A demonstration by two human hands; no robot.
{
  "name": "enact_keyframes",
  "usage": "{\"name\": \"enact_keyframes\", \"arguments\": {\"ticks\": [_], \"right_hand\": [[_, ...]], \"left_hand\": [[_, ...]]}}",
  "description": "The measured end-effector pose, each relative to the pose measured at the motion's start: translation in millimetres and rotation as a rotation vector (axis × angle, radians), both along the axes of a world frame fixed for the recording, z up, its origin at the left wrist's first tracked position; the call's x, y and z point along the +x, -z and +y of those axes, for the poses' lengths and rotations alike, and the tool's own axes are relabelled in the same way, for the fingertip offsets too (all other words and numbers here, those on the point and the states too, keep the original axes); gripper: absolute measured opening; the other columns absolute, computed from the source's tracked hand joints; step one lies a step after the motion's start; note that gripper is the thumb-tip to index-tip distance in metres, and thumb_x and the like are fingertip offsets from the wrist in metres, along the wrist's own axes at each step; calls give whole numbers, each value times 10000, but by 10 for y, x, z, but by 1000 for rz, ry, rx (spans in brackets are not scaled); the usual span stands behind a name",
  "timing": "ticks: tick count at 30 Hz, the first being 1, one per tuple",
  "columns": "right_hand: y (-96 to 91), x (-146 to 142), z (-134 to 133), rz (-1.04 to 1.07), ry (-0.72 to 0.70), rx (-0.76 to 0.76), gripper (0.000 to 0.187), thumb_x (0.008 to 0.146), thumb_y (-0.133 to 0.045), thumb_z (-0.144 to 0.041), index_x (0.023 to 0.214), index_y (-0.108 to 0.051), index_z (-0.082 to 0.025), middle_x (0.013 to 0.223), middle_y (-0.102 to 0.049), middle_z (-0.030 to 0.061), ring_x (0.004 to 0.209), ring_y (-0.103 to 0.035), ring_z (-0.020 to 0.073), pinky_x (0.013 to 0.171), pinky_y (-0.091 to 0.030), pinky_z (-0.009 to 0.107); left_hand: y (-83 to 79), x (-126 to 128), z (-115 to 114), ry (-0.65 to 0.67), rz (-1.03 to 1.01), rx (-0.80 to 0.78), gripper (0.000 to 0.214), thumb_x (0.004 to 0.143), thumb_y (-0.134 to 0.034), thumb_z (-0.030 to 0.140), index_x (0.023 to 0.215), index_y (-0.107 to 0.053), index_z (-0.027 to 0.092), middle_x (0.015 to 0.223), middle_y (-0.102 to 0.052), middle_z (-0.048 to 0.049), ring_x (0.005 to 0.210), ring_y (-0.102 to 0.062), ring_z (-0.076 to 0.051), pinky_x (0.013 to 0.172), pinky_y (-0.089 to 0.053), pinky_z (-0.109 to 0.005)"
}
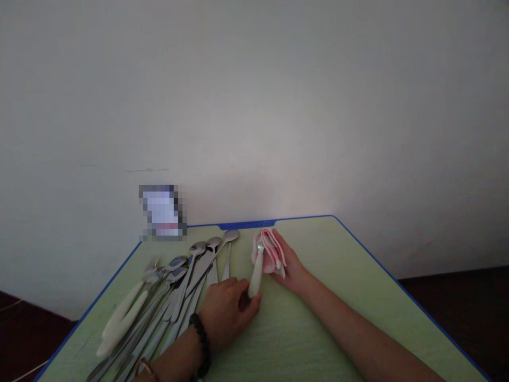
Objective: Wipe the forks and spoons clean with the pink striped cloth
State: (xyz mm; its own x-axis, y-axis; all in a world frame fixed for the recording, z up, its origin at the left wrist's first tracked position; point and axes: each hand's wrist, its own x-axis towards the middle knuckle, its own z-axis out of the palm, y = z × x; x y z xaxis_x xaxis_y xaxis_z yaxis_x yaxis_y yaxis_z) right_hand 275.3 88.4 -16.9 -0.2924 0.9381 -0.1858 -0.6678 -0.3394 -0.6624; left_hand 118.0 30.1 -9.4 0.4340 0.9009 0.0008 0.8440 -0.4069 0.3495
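My left hand (228, 307), with a dark bead bracelet at the wrist, pinches the end of a white handle. That handle belongs to a utensil (256, 273) whose metal head points away from me, partly hidden against a cloth; I cannot tell if it is a spoon or a fork. My right hand (292, 268) is closed around the folded pink and white cloth (271, 252), which wraps about the metal head. Left of my left hand lies a pile of metal spoons (196, 249), along with a fork (153, 263) and white-handled pieces (123, 313).
The pale green table (330, 254) has a blue edge and stands against a plain wall (254, 106). A blurred phone-like device (162, 211) leans on the wall at the table's back left corner. Dark floor (449, 297) shows at the right.
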Motion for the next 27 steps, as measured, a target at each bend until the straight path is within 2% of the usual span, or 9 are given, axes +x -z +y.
{"name": "enact_keyframes", "arguments": {"ticks": [4,7,10,13,16,21,27], "right_hand": [[-1,-27,-20,-63,-76,4,379,801,-482,-514,887,-617,-170,694,-649,26,565,-581,138,577,-453,273],[-10,-47,-41,-78,-139,2,428,786,-486,-537,916,-613,-149,707,-657,51,627,-607,162,633,-472,297],[-31,-44,-60,-62,-223,30,495,787,-439,-586,920,-610,-142,747,-664,73,673,-619,171,676,-479,313],[-39,-25,-80,-127,-271,30,565,788,-379,-638,893,-604,-130,754,-664,87,656,-622,168,641,-480,313],[-17,-26,-91,-231,-241,6,590,762,-379,-677,831,-592,-131,711,-652,69,604,-614,154,570,-469,288],[14,-89,-105,-378,-61,81,622,688,-399,-741,649,-545,-138,504,-561,12,409,-494,93,430,-390,220],[-7,-97,-130,-399,-58,83,616,676,-389,-757,633,-513,-155,460,-507,-16,382,-456,85,401,-390,222]], "left_hand": [[-9,1,-1,4,9,6,371,855,-361,432,671,-571,188,660,-613,-33,603,-544,-161,577,-323,-260],[-33,5,-7,7,23,7,367,859,-357,421,684,-578,187,667,-615,-38,608,-547,-166,578,-325,-263],[-47,7,-13,17,30,7,364,864,-351,411,693,-581,186,672,-616,-41,608,-549,-167,578,-330,-263],[-51,9,-18,19,30,9,366,867,-350,404,691,-585,185,671,-616,-42,604,-551,-168,578,-332,-265],[-51,12,-20,29,31,21,372,873,-345,400,693,-590,185,665,-616,-42,603,-555,-167,574,-331,-264],[-25,11,-4,66,51,46,397,892,-320,359,660,-592,186,648,-613,-46,619,-566,-170,568,-325,-264],[-30,2,-13,63,37,42,389,905,-303,345,701,-597,192,672,-622,-43,632,-572,-165,583,-334,-261]]}}
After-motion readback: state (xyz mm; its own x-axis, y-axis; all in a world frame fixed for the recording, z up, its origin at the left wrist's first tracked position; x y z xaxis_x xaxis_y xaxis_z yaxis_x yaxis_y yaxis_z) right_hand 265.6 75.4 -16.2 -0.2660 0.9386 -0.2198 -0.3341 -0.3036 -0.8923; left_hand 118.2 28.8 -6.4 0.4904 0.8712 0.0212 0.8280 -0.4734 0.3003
